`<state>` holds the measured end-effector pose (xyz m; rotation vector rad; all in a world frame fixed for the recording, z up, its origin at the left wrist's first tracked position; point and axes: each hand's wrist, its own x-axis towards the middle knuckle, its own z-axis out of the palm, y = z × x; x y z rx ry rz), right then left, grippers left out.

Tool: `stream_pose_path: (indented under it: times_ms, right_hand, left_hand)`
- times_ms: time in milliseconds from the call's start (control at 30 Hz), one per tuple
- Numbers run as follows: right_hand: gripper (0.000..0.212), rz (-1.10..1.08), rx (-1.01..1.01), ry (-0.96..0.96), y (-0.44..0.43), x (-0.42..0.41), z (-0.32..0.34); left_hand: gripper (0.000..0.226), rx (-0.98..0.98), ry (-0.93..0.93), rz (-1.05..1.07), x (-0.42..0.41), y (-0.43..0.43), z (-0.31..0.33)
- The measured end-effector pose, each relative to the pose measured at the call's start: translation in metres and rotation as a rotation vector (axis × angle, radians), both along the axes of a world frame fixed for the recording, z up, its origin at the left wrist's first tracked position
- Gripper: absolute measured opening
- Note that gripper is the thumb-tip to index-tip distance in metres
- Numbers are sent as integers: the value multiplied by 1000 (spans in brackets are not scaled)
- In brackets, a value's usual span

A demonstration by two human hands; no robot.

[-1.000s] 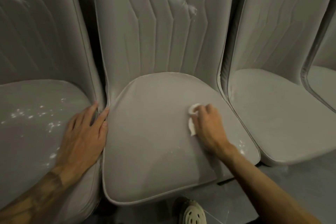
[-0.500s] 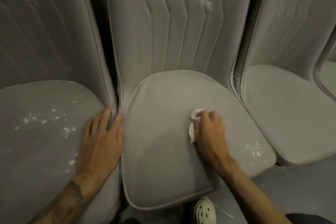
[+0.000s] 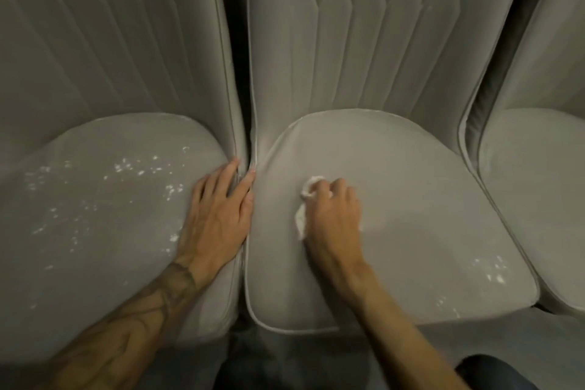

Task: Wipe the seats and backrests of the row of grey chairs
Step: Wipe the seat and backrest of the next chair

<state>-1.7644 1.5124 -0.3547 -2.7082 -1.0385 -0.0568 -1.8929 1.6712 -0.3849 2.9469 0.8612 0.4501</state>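
Grey seat: right hand clutches tissue.

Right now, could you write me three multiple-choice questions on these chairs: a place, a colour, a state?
1. Where does the left hand rest?
A) on the left seat, beside the gap
B) on a backrest
C) on the floor

2. What colour is the wad in the right hand?
A) blue
B) white
C) red

3. How does the left seat look?
A) under a towel
B) torn open
C) dotted with white specks

Answers:
1 A: it lies at that seat's edge, by the gap.
2 B: it shows white against the grey.
3 C: specks scatter over it.
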Motion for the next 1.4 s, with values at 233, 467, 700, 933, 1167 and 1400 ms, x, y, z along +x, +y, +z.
stream_pose_path:
  times_ms: [233, 467, 700, 933, 1167, 1400]
  right_hand:
    - [25, 247, 96, 57, 3, -22, -4]
    - [24, 170, 77, 63, 15, -42, 1]
    - [24, 173, 73, 10, -1, -18, -5]
    - [22, 448, 133, 16, -7, -55, -8]
    - [28, 153, 58, -3, -2, -58, -1]
    - [27, 207, 82, 55, -46, -19, -6]
  left_hand:
    - [55, -52, 9, 23, -2, -3, 6]
    - [53, -74, -1, 26, -1, -7, 6]
    - [50, -82, -5, 22, -6, -7, 7]
    - [52, -92, 6, 21, -9, -3, 3]
    - [55, -81, 13, 17, -8, -3, 6]
    - [53, -79, -9, 5, -10, -2, 5]
